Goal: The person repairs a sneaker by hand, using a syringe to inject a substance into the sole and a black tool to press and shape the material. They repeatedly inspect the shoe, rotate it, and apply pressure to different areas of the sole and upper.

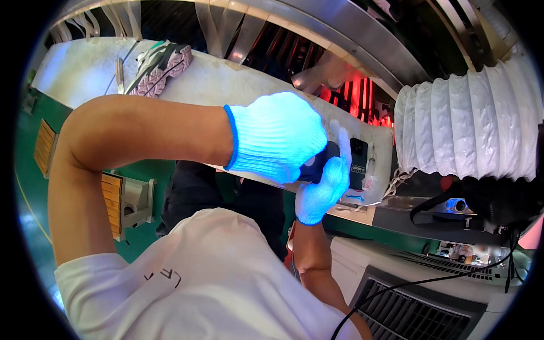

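Both hands wear knitted gloves that look bright blue-white under the light. My left hand, with a blue cuff at the wrist, is closed over a small dark navy object. My right hand presses on the same object from the other side, its thumb and fingers around it. Most of the object is hidden by the gloves, so its kind cannot be made out. Just right of my right hand, a black phone-like device lies on the pale worktop.
A grey, pink and green sneaker lies at the far left beside a slim metal tool. Behind the worktop, plastic strips hang before a red-glowing heater. A ribbed white duct stands right, a black cable below.
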The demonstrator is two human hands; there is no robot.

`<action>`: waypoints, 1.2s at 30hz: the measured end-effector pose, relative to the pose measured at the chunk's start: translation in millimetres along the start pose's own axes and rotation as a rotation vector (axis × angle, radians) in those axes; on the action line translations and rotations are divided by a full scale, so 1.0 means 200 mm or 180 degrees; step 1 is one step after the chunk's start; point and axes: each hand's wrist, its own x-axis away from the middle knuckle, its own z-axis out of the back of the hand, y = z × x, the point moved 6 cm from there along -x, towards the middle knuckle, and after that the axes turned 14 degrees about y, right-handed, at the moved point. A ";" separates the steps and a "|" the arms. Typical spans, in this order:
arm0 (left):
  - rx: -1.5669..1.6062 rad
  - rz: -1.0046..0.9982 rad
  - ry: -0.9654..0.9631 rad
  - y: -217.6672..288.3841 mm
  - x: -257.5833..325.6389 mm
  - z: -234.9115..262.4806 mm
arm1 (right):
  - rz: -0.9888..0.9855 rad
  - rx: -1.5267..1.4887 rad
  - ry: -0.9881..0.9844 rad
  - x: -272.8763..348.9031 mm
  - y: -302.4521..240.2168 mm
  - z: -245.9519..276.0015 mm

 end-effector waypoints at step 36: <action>0.1813 0.0279 0.2593 -0.17 0.73 -0.06 | 0.0626 0.0436 -0.0827 0.43 -0.17 0.05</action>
